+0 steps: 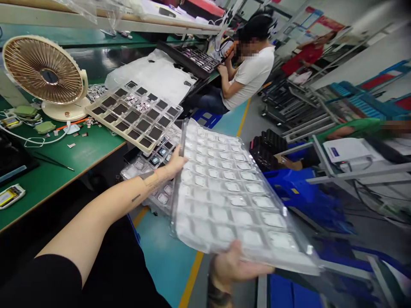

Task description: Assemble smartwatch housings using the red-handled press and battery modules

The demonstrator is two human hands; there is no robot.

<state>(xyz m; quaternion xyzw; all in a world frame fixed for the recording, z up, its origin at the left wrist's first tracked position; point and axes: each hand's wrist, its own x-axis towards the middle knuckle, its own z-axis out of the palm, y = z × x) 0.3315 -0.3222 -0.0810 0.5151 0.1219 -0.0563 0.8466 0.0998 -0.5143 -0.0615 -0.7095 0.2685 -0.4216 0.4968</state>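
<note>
A large clear plastic tray with many square pockets, several holding pale square pieces, is tilted in mid-air. My left hand grips its left edge, thumb on top. At the near edge, my right hand holds the tray, thumb over the rim and the other fingers partly hidden below. Behind my left hand, a cream tray of dark square pieces juts over the bench edge. Beneath it sit clear trays with small square parts.
A cream fan stands on the green bench, near tweezers and a battery part. A person in a white shirt sits farther along. Metal racks and blue bins line the right side.
</note>
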